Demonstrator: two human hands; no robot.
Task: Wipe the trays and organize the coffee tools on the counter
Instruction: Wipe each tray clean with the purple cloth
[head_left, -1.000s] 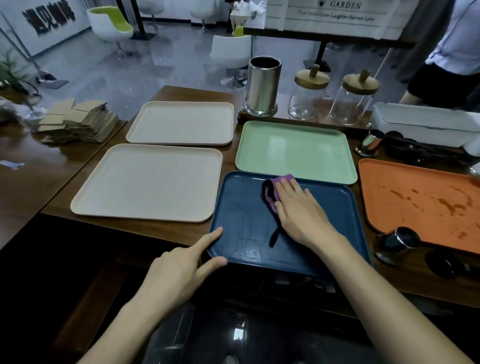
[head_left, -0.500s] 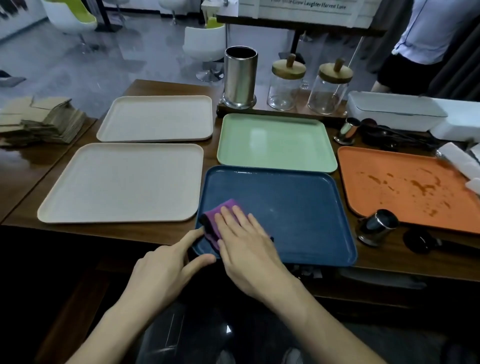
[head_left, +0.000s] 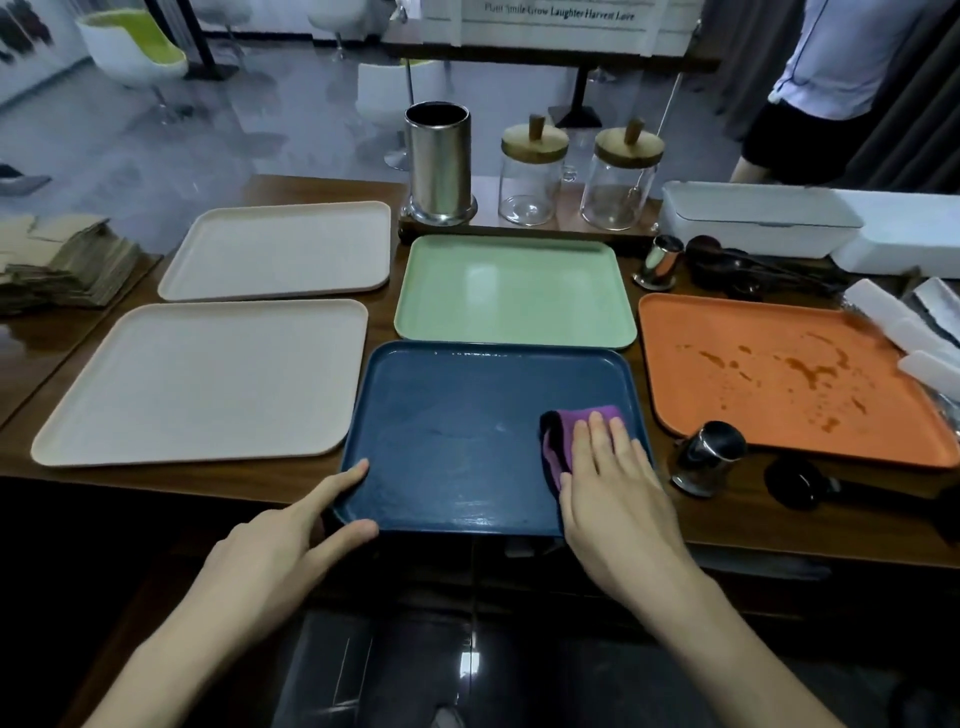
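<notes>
The long brown wooden counter (head_left: 727, 530) carries your trays side by side, none overlapping, so each face lies open to the cloth. The large beige rectangular plastic tray (head_left: 202, 384) at your left looks clean. The orange plastic tray (head_left: 691, 332) on the right is streaked with dark brown spills, so I judge it is waiting its turn.

The dark blue plastic tray (head_left: 457, 415) sits right at the counter's near edge, between those two, where your reach is easiest. Its wet sheen suggests most of it is wiped.

Your left hand (head_left: 270, 556) is spread, with forefinger and thumb straight against the tray's near-left corner, probably to keep it from sliding. Your right hand (head_left: 613, 493) lies flat, fingers straight and together, pressing the folded purple cloth (head_left: 576, 421) onto the tray's right side.

A small shiny steel cup (head_left: 706, 457) lies tipped just beside the orange tray, not yet tidied.
</notes>
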